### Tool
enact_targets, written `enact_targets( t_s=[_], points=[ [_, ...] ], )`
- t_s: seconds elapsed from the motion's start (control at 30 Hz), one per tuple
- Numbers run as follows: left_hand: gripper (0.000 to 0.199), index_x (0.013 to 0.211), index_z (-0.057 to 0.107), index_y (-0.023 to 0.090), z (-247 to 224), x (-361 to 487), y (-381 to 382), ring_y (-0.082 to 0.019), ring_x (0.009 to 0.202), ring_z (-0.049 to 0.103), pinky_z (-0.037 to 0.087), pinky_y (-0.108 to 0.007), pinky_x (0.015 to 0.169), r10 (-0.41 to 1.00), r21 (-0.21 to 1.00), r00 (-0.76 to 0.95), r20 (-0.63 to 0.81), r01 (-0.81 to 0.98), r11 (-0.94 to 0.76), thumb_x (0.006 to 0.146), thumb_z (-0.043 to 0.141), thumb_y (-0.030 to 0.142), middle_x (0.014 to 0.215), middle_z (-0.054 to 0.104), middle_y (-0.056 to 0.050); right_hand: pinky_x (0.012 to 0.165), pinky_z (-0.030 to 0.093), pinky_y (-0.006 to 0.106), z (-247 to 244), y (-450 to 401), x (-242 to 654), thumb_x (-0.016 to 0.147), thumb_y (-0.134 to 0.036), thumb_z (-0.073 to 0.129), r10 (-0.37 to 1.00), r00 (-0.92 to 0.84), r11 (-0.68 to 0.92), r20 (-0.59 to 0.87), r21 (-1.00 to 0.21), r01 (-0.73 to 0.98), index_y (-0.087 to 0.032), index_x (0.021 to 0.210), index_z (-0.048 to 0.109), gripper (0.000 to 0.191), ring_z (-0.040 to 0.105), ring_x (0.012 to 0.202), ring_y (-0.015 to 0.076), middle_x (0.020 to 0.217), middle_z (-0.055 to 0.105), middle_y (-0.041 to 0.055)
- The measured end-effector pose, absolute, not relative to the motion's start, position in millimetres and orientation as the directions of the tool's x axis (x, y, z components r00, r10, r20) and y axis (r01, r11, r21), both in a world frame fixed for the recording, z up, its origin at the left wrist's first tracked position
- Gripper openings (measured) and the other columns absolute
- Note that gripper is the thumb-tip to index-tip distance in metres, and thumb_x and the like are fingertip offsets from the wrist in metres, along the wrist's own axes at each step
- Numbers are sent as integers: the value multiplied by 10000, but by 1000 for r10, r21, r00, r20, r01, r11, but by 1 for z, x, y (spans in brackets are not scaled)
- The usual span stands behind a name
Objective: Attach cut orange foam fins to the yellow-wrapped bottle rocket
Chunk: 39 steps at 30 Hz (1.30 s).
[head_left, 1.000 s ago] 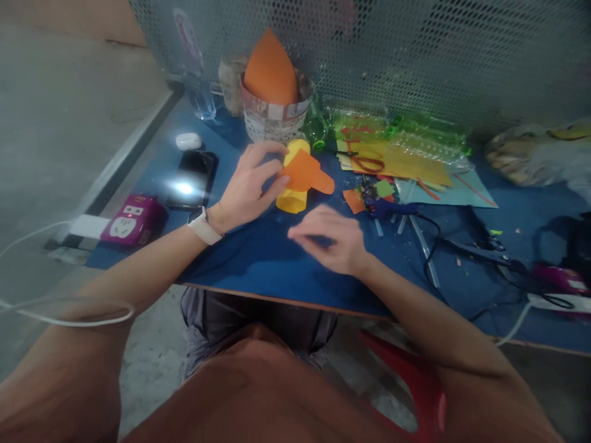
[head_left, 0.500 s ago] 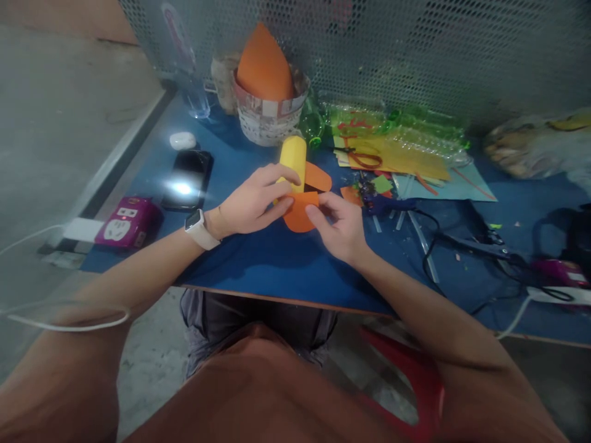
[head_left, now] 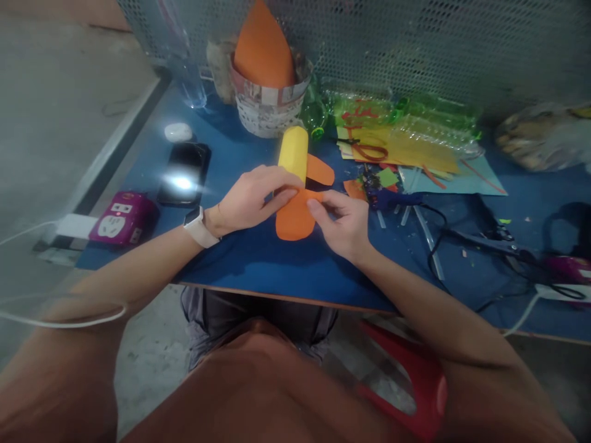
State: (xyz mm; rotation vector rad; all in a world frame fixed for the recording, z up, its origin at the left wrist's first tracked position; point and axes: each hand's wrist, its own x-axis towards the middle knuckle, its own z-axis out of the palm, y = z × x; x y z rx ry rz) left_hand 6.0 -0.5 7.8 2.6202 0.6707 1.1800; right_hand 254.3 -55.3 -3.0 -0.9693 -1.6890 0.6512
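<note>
- Below the near edge of the blue table (head_left: pixel 258 264), a red chair (head_left: pixel 415 381) shows at the right.
- Over the table, the right hand (head_left: pixel 344 224) pinches the orange paper (head_left: pixel 295 221) between thumb and fingers, at its right upper edge.
- Beside it, the left hand (head_left: pixel 253 194) grips the near end of the yellow tube (head_left: pixel 293 151), its thumb at the orange paper.
- Left of the hands sit a purple socket block (head_left: pixel 124 218), a phone (head_left: pixel 183 174) and a white case (head_left: pixel 178 131).
- To the right lie clear sticks (head_left: pixel 428 240) and a blue glue gun (head_left: pixel 397 198).
- Farther back, scissors (head_left: pixel 372 152) rest on yellow sheets (head_left: pixel 415 151).
- Beyond the tube, a basket (head_left: pixel 270 114) holds an orange pointed piece (head_left: pixel 264 49), before a mesh panel (head_left: pixel 415 49).
</note>
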Motion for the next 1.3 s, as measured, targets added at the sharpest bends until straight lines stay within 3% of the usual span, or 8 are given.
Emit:
enact_targets(
  t_s=[0.1,0.23,0.43,0.57,0.7,0.9,1.13,1.3],
  points=[
    [211,1271,819,217,7,7,-1,-192,875,797,628,-334,859,507,400,567,649,313,-862,1187,673,345,1080,865,-64,629,556,326,-3,-57,253,1101,-673,751,873,-115,487,475,-829,274,-228,912,853,495,653,690,168,798,779,24],
    [226,1282,830,211,4,10,-2,-194,939,821,634,-302,862,495,447,547,675,230,-864,1146,776,384,1123,878,-73,573,470,315,-5,-56,252,1077,-727,769,896,-100,445,434,-869,218,-230,883,852,540,565,639,149,721,686,4],
    [205,1254,860,211,8,8,-3,-159,838,796,609,-266,773,555,507,527,644,249,-825,1142,793,369,1087,887,-64,609,579,327,-13,-52,251,1018,-774,831,930,-93,365,356,-922,128,-273,1093,815,506,658,691,169,850,769,13],
    [221,1228,880,218,8,6,-3,-172,836,795,607,-288,767,579,523,529,620,271,-808,1148,786,401,1057,887,-70,654,642,319,-14,-52,251,984,-666,928,896,-29,444,443,-890,100,-305,1205,741,463,743,746,174,887,777,-15],
    [255,1240,886,226,6,6,-2,-169,839,799,600,-282,763,575,516,517,635,271,-813,1159,780,444,1057,893,-69,779,723,355,-14,-51,255,1029,-553,906,845,-52,531,532,-824,196,-289,1185,850,312,829,911,209,1067,871,32],
    [209,1206,892,230,8,6,-3,-158,837,810,593,-263,753,543,491,501,674,246,-836,1149,804,411,1040,898,-51,811,756,395,-14,-54,257,1017,-409,908,832,-30,539,554,-793,285,-285,1211,927,231,852,896,228,1087,920,45],
    [269,1197,895,231,9,5,-4,-197,931,846,638,-307,849,560,482,511,652,291,-827,1174,758,461,1065,909,-76,823,754,410,-6,-59,257,1028,-428,889,826,-47,538,562,-760,365,-276,1138,933,192,850,895,242,1096,928,66],
    [329,1121,896,234,13,4,-5,-180,840,815,612,-302,797,584,465,493,645,352,-812,1164,768,534,997,900,-57,804,736,392,-4,-59,256,1030,-393,890,801,-36,574,597,-750,330,-279,1071,914,124,846,882,237,1038,918,56]
  ],
)
